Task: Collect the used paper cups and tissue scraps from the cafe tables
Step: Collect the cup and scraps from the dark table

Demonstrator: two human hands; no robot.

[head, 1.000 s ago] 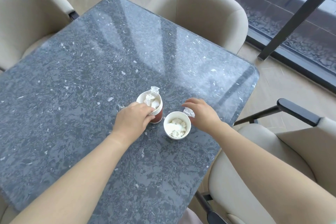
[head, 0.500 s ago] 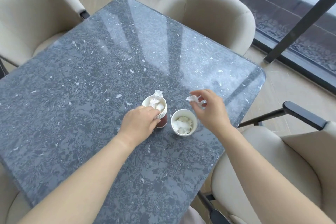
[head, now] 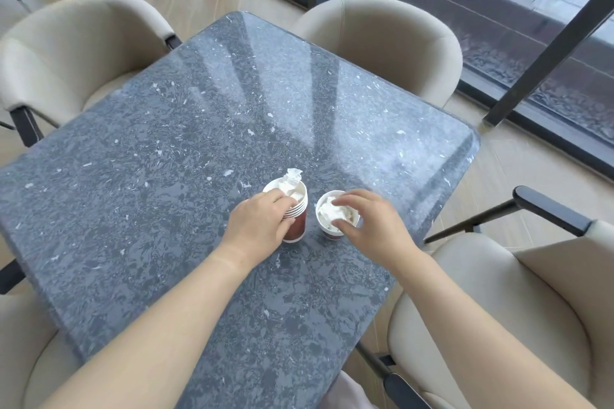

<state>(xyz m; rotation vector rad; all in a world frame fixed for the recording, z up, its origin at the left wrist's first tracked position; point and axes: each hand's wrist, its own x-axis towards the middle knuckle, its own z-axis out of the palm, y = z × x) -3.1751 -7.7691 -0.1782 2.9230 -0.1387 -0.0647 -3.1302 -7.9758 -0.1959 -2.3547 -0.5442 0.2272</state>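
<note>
Left hand (head: 259, 226): fingers curled round a stack of paper cups (head: 298, 226), gripping it just below the rims; the stack stands upright on the table (head: 166, 176), against the fingertips, red-brown wall showing under the white rims. Crumpled tissue (head: 292, 180) fills the top cup and sticks up past its rim, just beyond this hand's knuckles. Right hand (head: 375, 226): lies over the mouth of a single paper cup (head: 321, 206), forefinger stretched across the top, thumb at the near rim; whether it grips the cup or only presses the contents cannot be told. White tissue wad (head: 327, 216) sits inside this cup, under the fingertips. The single cup stands between the two hands, just beside the stack and not touching it. Table: dark grey, glossy, speckled stone top, under both forearms. Beige armchairs: two beyond the hands (head: 66, 53) (head: 382, 43), one beside the right forearm (head: 498, 309).
</note>
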